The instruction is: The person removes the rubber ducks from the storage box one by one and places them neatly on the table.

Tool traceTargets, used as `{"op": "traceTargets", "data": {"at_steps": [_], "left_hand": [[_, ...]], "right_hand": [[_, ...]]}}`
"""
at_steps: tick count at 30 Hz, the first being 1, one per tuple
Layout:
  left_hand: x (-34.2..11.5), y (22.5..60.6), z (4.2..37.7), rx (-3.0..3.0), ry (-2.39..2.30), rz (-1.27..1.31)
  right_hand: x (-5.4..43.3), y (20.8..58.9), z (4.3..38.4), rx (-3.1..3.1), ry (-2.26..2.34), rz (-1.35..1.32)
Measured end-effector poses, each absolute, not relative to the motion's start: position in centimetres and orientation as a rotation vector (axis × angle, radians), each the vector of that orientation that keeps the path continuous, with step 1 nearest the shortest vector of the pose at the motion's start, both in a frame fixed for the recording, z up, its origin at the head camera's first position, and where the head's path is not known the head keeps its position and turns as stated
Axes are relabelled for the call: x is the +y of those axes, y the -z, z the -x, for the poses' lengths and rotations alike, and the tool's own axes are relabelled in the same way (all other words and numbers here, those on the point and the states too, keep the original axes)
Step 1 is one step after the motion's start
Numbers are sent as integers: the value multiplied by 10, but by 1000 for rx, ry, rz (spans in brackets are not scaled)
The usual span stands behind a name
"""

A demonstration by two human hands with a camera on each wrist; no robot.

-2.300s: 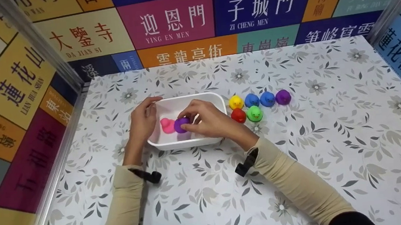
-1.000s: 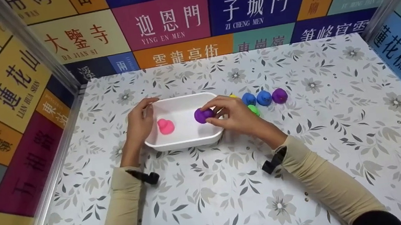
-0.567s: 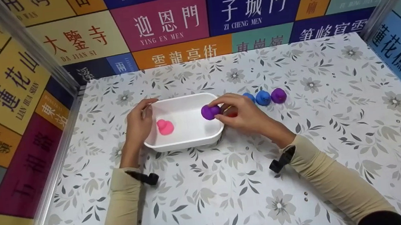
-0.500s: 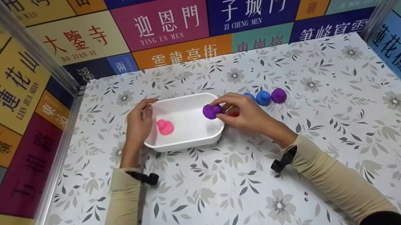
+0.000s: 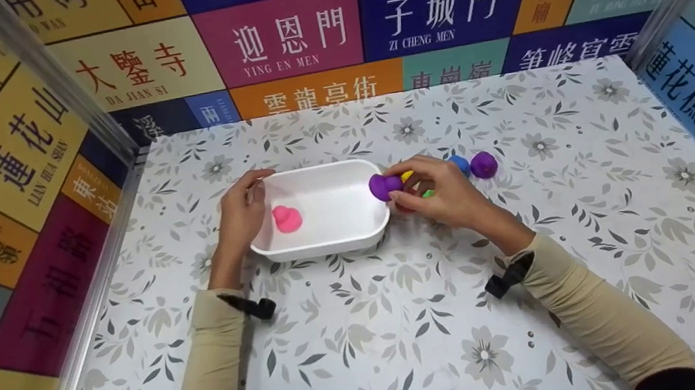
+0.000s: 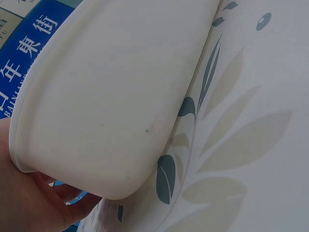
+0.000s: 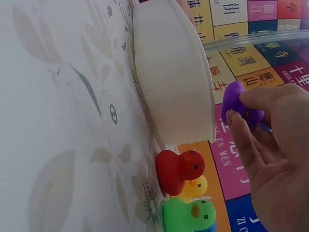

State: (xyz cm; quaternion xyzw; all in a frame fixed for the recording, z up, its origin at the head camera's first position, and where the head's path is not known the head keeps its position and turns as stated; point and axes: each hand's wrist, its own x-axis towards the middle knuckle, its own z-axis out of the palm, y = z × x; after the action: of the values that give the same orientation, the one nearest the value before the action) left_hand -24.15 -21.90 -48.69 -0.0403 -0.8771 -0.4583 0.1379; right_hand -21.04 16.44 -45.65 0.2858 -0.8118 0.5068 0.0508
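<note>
My right hand [image 5: 445, 187] pinches a purple rubber duck [image 5: 384, 187] between thumb and fingertips, over the right rim of a white plastic tub [image 5: 322, 249]. In the right wrist view this duck [image 7: 233, 100] is raised above the tub's rim. A pink rubber duck [image 5: 288, 220] lies inside the tub near its left end. My left hand [image 5: 243, 210] holds the tub's left end, its fingers along the outside; the left wrist view shows the fingers [image 6: 77, 208] against the outer wall.
Right of the tub stand more rubber ducks, partly hidden by my right hand: a red one [image 7: 176, 169], a yellow one [image 7: 195, 187], a green one [image 7: 188, 215], a blue one [image 5: 460, 164] and another purple one [image 5: 483, 165]. Printed panels [image 5: 277, 36] border the patterned table [image 5: 362, 324].
My right hand has carried the purple duck from beside the pink one rightward and up to the tub's right rim. The left hand stays at the tub's left end.
</note>
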Motion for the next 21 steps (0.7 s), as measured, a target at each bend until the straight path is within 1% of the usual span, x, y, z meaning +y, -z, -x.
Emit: {"op": "traceTargets", "data": {"at_steps": [13,21], "left_hand": [[-219,487,242,-2551,1345,110],[-219,486,241,-2550,1339,118]], "right_hand": [[186,459,209,-2474,-1534,-795],[200,462,209,-2443,-1516,-807]]}}
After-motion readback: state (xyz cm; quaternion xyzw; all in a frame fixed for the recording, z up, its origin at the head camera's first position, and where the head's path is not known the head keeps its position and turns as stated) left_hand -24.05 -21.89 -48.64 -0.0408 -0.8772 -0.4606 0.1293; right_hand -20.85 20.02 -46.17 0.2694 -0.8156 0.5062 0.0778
